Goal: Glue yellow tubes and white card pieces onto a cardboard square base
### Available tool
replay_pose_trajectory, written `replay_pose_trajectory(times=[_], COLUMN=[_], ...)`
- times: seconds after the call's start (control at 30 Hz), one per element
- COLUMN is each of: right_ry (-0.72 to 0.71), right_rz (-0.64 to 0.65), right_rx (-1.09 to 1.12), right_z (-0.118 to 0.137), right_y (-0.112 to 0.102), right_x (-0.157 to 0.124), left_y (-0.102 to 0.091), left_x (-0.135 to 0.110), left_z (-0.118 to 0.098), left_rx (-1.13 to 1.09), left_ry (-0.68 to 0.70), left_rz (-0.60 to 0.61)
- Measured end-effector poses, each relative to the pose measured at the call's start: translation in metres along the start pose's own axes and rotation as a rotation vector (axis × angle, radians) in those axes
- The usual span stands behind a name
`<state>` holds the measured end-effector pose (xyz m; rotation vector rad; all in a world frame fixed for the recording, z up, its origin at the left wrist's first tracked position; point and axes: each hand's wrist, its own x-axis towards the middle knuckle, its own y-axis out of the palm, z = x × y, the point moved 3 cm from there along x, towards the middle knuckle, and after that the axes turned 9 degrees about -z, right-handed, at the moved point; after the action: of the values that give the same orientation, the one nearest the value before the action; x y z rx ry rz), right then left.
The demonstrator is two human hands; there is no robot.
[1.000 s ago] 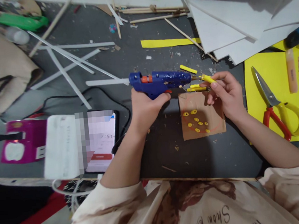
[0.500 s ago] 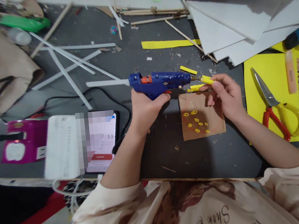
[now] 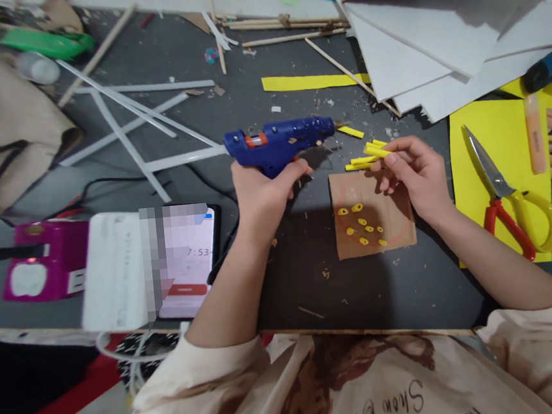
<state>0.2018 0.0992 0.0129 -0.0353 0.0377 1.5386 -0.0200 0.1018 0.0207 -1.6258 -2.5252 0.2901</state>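
A blue glue gun (image 3: 280, 143) is gripped by my left hand (image 3: 267, 191), its metal nozzle pointing right and a long glue stick (image 3: 187, 158) sticking out of its back. The thumb and fingers of my right hand (image 3: 415, 172) pinch a small yellow paper roll (image 3: 376, 150) just right of the nozzle, apart from it. More yellow rolls (image 3: 361, 162) lie on the table behind and beside those fingertips. Below sits a cardboard square (image 3: 371, 192) with several short yellow pieces (image 3: 362, 222) standing on it inside a faint red drawn line.
Scissors (image 3: 501, 193) rest on yellow sheets (image 3: 473, 144) at the right. White boards (image 3: 421, 52) are stacked at the back right. Glue sticks (image 3: 119, 127) lie crossed at the left, above a phone (image 3: 188, 260) and a purple box (image 3: 46, 259). The gun's black cord (image 3: 142, 176) runs left.
My left hand has drawn the glue gun left and slightly back, so its nozzle has come away from the yellow roll. My right hand has hardly moved.
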Motion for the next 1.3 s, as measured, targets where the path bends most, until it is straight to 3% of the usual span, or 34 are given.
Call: replay_pose_trajectory(times=[0.13, 0.23, 0.4, 0.57, 1.3], right_ry=[-0.201, -0.279, -0.375, -0.504, -0.472], right_rz=[0.044, 0.167, 0.346, 0.376, 0.418], right_rx=[-0.303, -0.494, -0.609, -0.696, -0.736], right_z=[0.023, 0.034, 0.032, 0.032, 0.034], right_y=[-0.001, 0.003, 0.010, 0.013, 0.015], right_x=[-0.003, -0.006, -0.010, -0.013, -0.016], left_y=[-0.002, -0.002, -0.002, -0.002, 0.000], left_x=[0.004, 0.004, 0.004, 0.005, 0.003], left_z=[-0.001, -0.001, 0.001, 0.003, -0.003], left_rx=[-0.030, -0.007, 0.010, 0.002, 0.038], left_ry=[-0.017, -0.027, -0.015, -0.014, -0.020], left_rz=[-0.081, -0.092, -0.074, -0.078, -0.067])
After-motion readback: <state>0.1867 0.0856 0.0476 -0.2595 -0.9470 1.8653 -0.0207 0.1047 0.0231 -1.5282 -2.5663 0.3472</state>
